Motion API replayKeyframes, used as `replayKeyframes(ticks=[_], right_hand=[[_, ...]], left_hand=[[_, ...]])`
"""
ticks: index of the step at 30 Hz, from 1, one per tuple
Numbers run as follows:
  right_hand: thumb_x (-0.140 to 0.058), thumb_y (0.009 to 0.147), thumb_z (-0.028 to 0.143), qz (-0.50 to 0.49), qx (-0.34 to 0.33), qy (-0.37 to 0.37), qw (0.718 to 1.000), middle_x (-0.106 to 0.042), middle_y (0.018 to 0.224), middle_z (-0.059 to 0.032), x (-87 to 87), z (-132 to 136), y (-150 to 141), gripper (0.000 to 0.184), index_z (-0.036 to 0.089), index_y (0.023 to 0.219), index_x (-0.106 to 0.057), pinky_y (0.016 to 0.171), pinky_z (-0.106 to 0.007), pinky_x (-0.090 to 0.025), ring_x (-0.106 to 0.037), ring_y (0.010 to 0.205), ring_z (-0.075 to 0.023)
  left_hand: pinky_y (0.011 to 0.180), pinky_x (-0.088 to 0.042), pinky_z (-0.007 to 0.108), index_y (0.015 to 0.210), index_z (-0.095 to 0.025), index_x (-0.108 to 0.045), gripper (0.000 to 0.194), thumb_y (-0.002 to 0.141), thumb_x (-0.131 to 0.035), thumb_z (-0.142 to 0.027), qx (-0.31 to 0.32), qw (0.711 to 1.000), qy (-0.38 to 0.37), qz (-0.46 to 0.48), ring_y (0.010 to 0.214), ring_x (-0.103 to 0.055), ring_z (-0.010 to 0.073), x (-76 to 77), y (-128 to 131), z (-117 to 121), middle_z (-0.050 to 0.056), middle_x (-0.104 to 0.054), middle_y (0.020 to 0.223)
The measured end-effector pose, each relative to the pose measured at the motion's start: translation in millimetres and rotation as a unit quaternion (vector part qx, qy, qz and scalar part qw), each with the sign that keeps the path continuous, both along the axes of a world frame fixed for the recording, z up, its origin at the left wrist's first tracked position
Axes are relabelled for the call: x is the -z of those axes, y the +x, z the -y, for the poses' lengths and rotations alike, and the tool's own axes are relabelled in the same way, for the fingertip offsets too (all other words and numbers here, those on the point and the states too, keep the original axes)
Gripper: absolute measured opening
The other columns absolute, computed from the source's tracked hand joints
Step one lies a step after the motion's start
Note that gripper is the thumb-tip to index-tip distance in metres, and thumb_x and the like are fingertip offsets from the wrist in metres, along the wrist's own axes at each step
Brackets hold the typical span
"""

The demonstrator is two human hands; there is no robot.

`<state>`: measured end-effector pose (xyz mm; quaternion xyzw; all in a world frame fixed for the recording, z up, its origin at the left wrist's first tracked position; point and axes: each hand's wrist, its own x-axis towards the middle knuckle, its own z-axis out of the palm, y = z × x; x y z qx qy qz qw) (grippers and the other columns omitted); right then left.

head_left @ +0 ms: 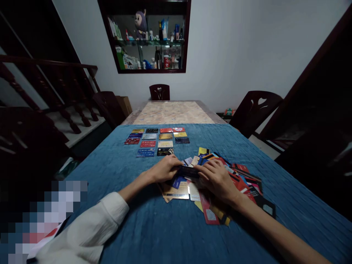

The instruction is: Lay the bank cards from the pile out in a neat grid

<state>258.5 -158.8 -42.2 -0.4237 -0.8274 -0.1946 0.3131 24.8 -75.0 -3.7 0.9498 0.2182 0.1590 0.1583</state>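
Observation:
Over a loose heap of plastic cards, my left hand [167,168] pinches the left end of a dark card [189,171]. The fingers of my right hand [217,179] close on that card's other end. Beneath and around both hands the heap holds a tan card [176,191], a red card [208,211], a black card [268,208] and several more, overlapping at odd angles. Beyond my left hand, cards lie flat in rows, among them a blue card [145,152], a black-and-white card [165,151] and a red card [147,144]. My right palm hides part of the heap.
A blue cloth [123,227] covers the near part of the table; its patterned far part [176,112] is bare. Chairs stand around, one at the right [254,110] and one at the far end [159,91]. Left is a stair railing [49,64]; a shelf niche [151,71] is in the wall.

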Motion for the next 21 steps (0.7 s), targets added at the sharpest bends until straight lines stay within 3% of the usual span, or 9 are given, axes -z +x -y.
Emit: replayKeyframes(ticks=[14, 21], right_hand=[[-0.053, 0.092, 0.028, 0.054, 0.042, 0.011, 0.998, -0.062, 0.118, -0.0141, -2.4, 0.1, -6.0, 0.040, 0.019, 0.131, -0.058, 0.090, -0.046, -0.038, -0.049, 0.106, -0.0289], [-0.053, 0.093, 0.024, 0.079, 0.061, 0.017, 0.995, -0.063, 0.119, -0.0141, -4.3, 0.1, -9.4, 0.039, 0.016, 0.132, -0.056, 0.092, -0.046, -0.037, -0.049, 0.106, -0.0286]], left_hand=[[0.081, -0.050, 0.029, 0.103, -0.015, -0.070, 0.030, 0.082, -0.052, -0.004, -0.069, 0.997, -0.017, 0.040, 0.088, -0.061, 0.0168, 3.5, 0.6, -2.6, 0.006, -0.070, 0.096], [0.083, -0.050, 0.030, 0.103, -0.016, -0.070, 0.032, 0.080, -0.052, -0.003, -0.073, 0.996, -0.005, 0.042, 0.090, -0.062, 0.0174, 4.9, 0.0, -5.0, 0.005, -0.071, 0.096]])
